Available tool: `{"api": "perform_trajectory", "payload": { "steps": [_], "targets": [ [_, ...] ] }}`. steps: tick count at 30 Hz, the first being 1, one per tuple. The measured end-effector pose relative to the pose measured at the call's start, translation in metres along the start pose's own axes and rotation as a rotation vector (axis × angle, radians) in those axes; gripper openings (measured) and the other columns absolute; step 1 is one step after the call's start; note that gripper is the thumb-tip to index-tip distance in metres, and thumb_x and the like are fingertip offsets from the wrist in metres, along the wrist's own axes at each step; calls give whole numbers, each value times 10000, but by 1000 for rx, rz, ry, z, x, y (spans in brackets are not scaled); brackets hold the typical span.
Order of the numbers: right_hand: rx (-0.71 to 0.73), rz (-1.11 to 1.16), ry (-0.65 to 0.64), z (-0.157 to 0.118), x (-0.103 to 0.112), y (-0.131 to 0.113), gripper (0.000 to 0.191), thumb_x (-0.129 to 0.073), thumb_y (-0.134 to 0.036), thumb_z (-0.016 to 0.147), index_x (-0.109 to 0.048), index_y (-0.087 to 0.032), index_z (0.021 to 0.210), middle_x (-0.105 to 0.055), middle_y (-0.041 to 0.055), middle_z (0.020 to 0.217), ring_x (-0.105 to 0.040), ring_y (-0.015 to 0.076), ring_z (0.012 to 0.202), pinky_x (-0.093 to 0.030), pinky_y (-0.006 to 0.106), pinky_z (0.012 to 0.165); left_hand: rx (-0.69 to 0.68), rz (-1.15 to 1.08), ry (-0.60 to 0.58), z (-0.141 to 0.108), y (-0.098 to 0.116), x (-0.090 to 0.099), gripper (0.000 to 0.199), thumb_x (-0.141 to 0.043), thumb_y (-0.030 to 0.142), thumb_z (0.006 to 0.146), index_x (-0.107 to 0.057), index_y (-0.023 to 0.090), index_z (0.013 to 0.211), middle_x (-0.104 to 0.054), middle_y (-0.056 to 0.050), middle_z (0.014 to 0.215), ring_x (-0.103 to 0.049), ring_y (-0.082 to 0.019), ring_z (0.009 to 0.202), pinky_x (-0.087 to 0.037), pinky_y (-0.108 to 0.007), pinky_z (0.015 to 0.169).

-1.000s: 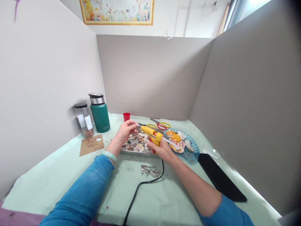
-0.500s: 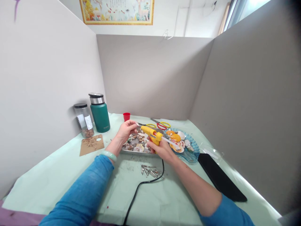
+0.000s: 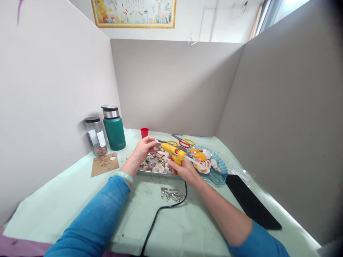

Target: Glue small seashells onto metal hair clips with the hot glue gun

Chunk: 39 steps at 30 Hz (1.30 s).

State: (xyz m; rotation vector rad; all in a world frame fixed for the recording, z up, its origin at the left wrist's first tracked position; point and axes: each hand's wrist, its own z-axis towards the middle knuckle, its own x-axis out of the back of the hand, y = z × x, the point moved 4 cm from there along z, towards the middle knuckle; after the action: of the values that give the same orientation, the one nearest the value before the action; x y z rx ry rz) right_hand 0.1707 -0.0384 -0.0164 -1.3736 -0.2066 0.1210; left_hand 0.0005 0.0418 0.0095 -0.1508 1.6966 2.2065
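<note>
My right hand [image 3: 184, 170] is closed around the handle of a yellow hot glue gun [image 3: 171, 149], a clear glue stick [image 3: 195, 162] sticking out of its back. Between the fingertips of my left hand [image 3: 144, 148] is a small pale piece [image 3: 157, 141], too small to make out, close to the gun's nozzle. Both hands are above a metal tray [image 3: 155, 174] of seashells [image 3: 158, 167]. A black cord [image 3: 160, 210] runs down from the gun. Beside it on the table lies a pile of silver metal clips [image 3: 171, 195].
A blue glass plate [image 3: 223, 167] with orange and white shells stands right of the tray. Behind are scissors [image 3: 187, 142] and a red cup [image 3: 144, 132]. At left are a green bottle [image 3: 114, 134], a jar [image 3: 94, 137] and a brown board [image 3: 104, 165]. A black slab [image 3: 253, 201] lies right.
</note>
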Motion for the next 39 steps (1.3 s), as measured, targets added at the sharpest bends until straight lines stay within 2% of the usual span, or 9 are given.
{"api": "perform_trajectory", "payload": {
  "steps": [30, 39],
  "targets": [
    [3, 4, -8, 2, 2, 5, 366, -624, -422, 737, -525, -164, 977, -575, -15, 701, -458, 76, 470, -403, 238, 488, 7, 39, -33, 2, -6, 1, 306, -791, 238, 556, -569, 135, 740, -601, 24, 594, -523, -69, 424, -452, -209, 456],
    [20, 1, -4, 2, 1, 3, 355, -642, -410, 719, -534, -169, 956, -572, -23, 694, -459, 74, 458, -391, 235, 478, 1, 15, -4, 0, -1, -1, 298, -787, 220, 550, -562, 134, 726, -583, 25, 559, -521, -71, 432, -440, -204, 459]
  ]
}}
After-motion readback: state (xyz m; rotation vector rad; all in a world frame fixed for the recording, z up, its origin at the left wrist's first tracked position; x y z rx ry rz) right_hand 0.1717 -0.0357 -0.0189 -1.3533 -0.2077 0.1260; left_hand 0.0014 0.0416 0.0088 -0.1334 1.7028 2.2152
